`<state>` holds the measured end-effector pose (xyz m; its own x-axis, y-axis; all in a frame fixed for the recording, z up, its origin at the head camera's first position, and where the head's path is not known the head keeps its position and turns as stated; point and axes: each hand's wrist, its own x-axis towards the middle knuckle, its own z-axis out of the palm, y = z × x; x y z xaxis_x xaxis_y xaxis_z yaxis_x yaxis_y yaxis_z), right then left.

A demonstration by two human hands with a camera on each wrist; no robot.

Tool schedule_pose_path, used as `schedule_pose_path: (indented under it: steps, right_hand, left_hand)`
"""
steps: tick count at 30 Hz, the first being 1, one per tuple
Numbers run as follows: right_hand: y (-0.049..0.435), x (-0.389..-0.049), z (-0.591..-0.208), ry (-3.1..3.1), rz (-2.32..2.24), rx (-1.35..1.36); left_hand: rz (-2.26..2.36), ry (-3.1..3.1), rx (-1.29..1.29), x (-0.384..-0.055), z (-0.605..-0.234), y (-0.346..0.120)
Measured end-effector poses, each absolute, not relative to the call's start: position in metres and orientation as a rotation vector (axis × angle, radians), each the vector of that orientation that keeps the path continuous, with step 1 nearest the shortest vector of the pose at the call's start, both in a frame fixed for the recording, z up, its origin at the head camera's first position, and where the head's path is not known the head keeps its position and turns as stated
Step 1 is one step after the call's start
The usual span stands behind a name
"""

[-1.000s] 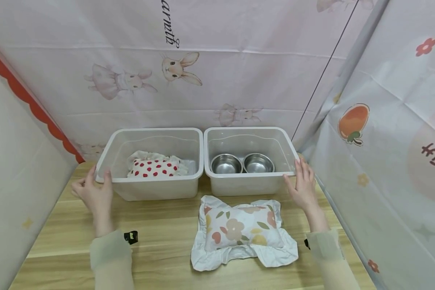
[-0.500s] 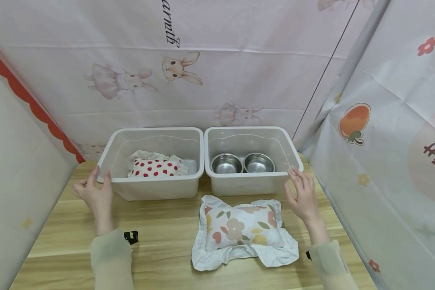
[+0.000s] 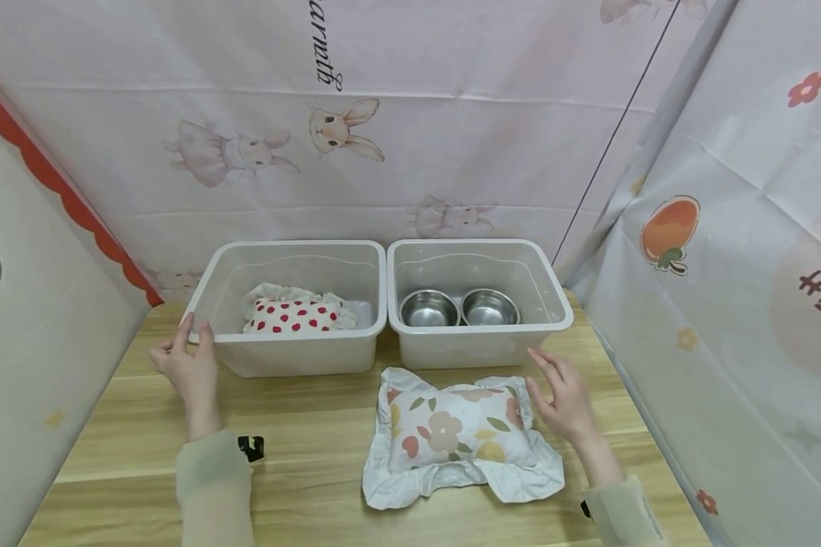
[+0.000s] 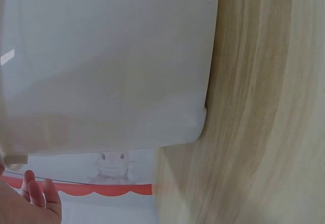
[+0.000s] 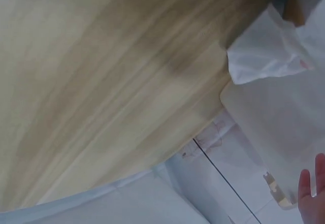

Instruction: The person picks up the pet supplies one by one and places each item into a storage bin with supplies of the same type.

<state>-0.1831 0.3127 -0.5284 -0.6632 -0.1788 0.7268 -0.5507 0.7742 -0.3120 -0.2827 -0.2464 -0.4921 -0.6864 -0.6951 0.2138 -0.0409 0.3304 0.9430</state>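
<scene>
In the head view my left hand point(image 3: 190, 374) touches the near left corner of a white plastic bin point(image 3: 294, 357), with thumb and index finger at its rim. The other fingers point(image 4: 36, 193) are loosely bent off the bin in the left wrist view. In this bin lies a white frilled pillow with red dots point(image 3: 294, 315). My right hand point(image 3: 566, 399) is held in the air with relaxed fingers, holding nothing. It is beside a flower-print pillow point(image 3: 445, 429) with a ruffled edge, in front of a second white bin point(image 3: 465, 351).
Two metal bowls point(image 3: 429, 308) sit side by side in the right bin. Both bins stand side by side at the back of the wooden table point(image 3: 308, 456), near a rabbit-print cloth point(image 3: 451, 152). Printed cloth point(image 3: 746, 304) also hangs at the right side.
My right hand has let go of the right bin's rim and come back toward the flower-print pillow. My left hand has stayed at the left bin's corner.
</scene>
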Motion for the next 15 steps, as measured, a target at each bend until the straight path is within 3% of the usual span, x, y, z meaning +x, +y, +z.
schedule_pose_path:
  steps: [15]
  right_hand:
    - [0.31,-0.153,-0.555,-2.722,0.75,0.503]
  left_hand:
    - [-1.608,-1.915,0.691,-0.286,-0.495,-0.244]
